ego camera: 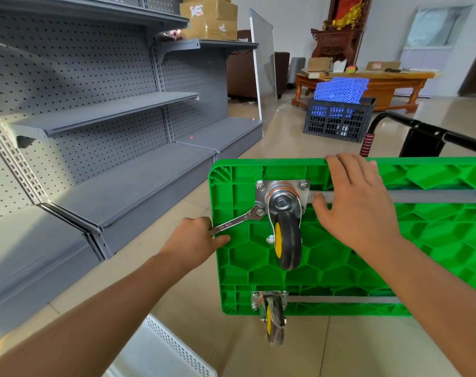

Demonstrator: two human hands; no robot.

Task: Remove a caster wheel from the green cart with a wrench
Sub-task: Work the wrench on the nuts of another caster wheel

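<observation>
The green cart (340, 257) lies upside down, its ribbed underside facing me. A black caster wheel with a yellow hub (287, 240) hangs from a steel mounting plate (283, 189) near the cart's top left corner. My left hand (196, 240) grips the handle of a silver wrench (238, 220); the wrench's jaw sits on the plate's lower left bolt (259, 212). My right hand (359, 205) rests flat on the cart, fingers spread, just right of the plate. A second caster (273, 319) sits at the cart's lower left corner.
Grey metal shelving (109, 159) stands along the left. A white perforated basket (166, 355) is at the bottom edge. The cart's black handle (422, 131) sticks out behind it. A dark crate with blue plastic pieces (340, 118) and a wooden table (367, 83) stand farther back.
</observation>
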